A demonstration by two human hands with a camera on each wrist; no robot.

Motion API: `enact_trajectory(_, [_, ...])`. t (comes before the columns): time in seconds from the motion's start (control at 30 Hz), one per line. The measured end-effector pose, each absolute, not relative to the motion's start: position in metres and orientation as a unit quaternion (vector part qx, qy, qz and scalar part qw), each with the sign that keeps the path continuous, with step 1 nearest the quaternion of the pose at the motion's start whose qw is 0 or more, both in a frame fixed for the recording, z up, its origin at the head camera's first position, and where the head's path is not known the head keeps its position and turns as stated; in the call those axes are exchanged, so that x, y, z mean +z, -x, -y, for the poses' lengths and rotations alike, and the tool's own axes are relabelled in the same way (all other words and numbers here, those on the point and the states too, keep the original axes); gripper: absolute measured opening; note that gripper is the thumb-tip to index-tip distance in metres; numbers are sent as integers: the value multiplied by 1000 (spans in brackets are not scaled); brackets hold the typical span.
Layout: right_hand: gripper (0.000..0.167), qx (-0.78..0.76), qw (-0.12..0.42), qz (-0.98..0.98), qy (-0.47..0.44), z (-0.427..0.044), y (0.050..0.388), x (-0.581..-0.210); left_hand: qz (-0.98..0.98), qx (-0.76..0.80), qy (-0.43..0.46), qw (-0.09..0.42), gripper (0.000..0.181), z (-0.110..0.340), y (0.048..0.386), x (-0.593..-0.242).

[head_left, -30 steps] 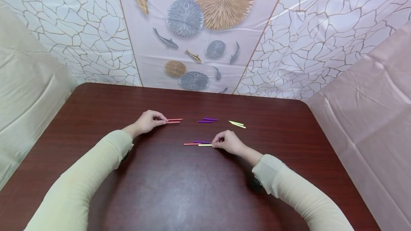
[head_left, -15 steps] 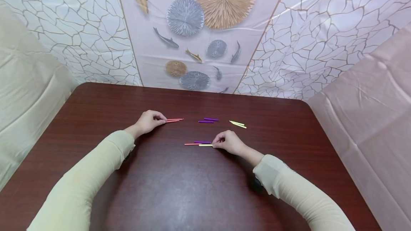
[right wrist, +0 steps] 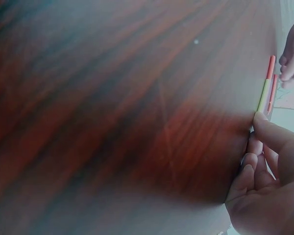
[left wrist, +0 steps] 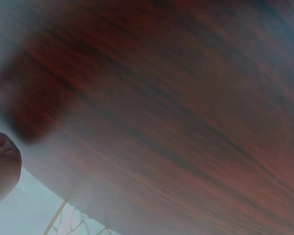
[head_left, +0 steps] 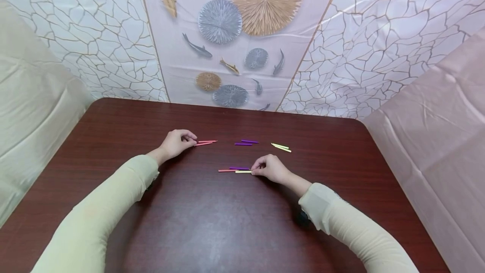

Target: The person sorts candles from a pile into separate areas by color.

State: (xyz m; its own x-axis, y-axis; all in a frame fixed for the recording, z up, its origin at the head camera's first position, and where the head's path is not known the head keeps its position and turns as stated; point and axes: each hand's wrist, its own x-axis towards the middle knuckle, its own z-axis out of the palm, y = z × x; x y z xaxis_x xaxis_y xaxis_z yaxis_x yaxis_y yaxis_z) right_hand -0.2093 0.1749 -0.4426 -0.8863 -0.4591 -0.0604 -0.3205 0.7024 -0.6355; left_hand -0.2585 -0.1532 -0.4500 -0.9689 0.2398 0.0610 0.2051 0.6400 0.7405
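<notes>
Dark tabletop (head_left: 189,222) below, and a yellow stick (head_left: 243,172) was pinched at its three-o'clock end by the right hand (head_left: 270,168), probably for steadiness; towards ten o'clock, red sticks (head_left: 207,141) were met by the left hand (head_left: 175,143), grip impossible to tell!

This is a makeshift, cloth-walled booth set close about a dark, wood-grained table (head_left: 212,218). The back sheet (head_left: 233,51) carries printed fish (head_left: 198,48), discs (head_left: 267,3) and a crackle pattern (head_left: 390,28) — plain, creased drapes (head_left: 435,121) line both sides. Home, office or studio — the views do not tell.
</notes>
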Motion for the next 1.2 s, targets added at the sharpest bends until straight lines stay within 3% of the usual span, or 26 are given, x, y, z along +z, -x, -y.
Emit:
enact_trajectory(0.27, [5, -321, 110, -918, 204, -176, 210, -445, -877, 459, -137, 27, 21, 133, 248, -436])
enact_trajectory(0.63, [5, -328, 109, -915, 205, -176, 211, -447, -850, 457, -237, 112, 24, 89, 214, -448])
enact_trajectory(1.2, [5, -323, 113, -916, 209, -175, 211, -446, -873, 399, -258, 114, 12, 82, 206, -457])
